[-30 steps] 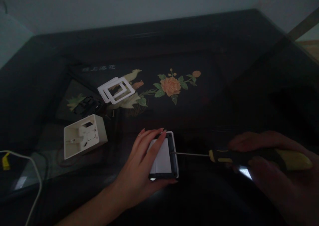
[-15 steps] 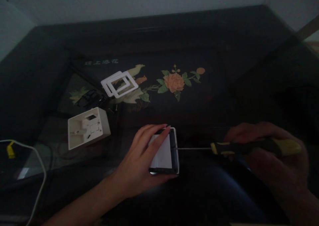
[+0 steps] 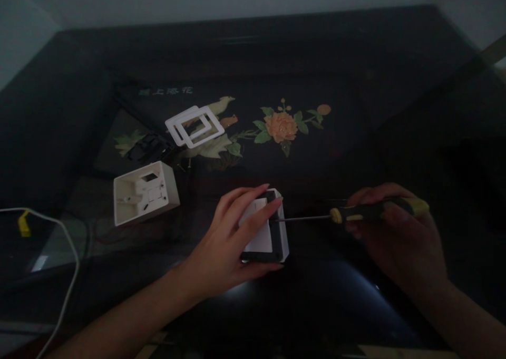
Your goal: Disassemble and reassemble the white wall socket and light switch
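Observation:
My left hand (image 3: pixel 233 238) is closed around a white wall switch (image 3: pixel 259 236) with a dark inner frame, its thumb and fingers on opposite edges, pressing it near the table. My right hand (image 3: pixel 399 238) grips the yellow-and-black handle of a screwdriver (image 3: pixel 375 211). The thin metal shaft runs level to the left, and its tip meets the dark right-hand strip of the switch. Exactly what the tip touches is too dim to make out. To the left of the switch stands an open white mounting box (image 3: pixel 174 190), its hollow side facing me.
Two white cover frames (image 3: pixel 205 139) overlap on the dark glossy table (image 3: pixel 316 306). Near them lie a black plastic frame (image 3: pixel 148 148) and small screws (image 3: pixel 188 164). A white cable (image 3: pixel 69 243) with a yellow tag (image 3: pixel 24 225) curves along the left. A wall rises behind the table.
My right hand has moved left and slightly up with the screwdriver, whose handle is now closer to the switch. The switch is tilted a little more. The whole view has shifted slightly.

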`<state>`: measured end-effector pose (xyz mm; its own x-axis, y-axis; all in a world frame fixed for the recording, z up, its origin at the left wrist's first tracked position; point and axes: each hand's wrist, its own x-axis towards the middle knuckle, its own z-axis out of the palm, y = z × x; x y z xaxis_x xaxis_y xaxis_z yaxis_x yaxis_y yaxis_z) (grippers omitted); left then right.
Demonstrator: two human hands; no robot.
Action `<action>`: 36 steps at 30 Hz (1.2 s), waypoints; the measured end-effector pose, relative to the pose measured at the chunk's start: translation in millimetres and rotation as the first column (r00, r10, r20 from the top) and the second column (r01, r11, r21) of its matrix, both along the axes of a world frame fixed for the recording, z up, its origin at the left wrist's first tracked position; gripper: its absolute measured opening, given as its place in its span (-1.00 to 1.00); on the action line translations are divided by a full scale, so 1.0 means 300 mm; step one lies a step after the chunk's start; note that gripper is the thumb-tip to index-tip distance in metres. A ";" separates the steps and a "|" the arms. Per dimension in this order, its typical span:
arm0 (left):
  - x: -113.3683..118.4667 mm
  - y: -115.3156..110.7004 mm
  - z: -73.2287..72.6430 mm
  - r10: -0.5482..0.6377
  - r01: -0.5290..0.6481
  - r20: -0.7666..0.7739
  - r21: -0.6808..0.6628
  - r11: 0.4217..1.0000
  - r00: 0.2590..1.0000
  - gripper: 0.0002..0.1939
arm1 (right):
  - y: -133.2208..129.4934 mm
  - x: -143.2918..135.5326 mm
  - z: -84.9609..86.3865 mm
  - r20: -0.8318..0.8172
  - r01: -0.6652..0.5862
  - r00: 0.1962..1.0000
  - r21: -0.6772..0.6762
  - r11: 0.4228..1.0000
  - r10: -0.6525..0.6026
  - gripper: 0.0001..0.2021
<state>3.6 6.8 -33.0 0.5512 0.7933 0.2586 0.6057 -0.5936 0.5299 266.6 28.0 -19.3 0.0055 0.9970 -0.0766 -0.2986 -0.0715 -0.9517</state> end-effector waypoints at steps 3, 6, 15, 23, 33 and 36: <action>0.000 0.003 0.003 -0.005 0.005 -0.020 0.003 1.000 1.000 -0.27 | 0.001 0.015 -0.009 0.007 -0.012 1.000 0.020 1.000 0.012 -0.88; 0.002 0.002 0.009 -0.010 0.010 -0.052 0.002 1.000 0.999 -0.31 | -0.013 0.042 0.000 0.140 -0.074 0.989 0.138 0.988 0.055 -0.90; 0.008 0.001 0.007 -0.007 0.008 -0.051 0.027 1.000 0.999 -0.34 | -0.057 0.041 0.037 0.406 -0.062 0.911 0.291 0.955 -0.065 -0.91; -0.001 0.008 0.015 -0.059 0.064 -0.054 0.091 0.994 0.997 -0.36 | -0.027 0.101 0.028 0.483 -0.246 0.875 0.366 0.897 0.043 -0.91; -0.011 0.009 0.032 0.003 -0.006 0.019 0.124 0.992 1.000 -0.46 | -0.009 0.039 0.005 0.079 -0.168 0.984 0.154 0.974 0.157 -0.90; -0.012 0.016 0.026 0.009 -0.014 0.048 0.108 0.994 0.999 -0.48 | -0.006 0.000 -0.005 0.002 -0.106 0.994 0.063 0.992 0.106 -0.89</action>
<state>0.0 11.7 -25.2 0.5276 0.7653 0.3686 0.5885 -0.6422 0.4911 266.7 26.3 -20.8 -0.1009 0.9948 -0.0133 -0.2934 -0.0425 -0.9550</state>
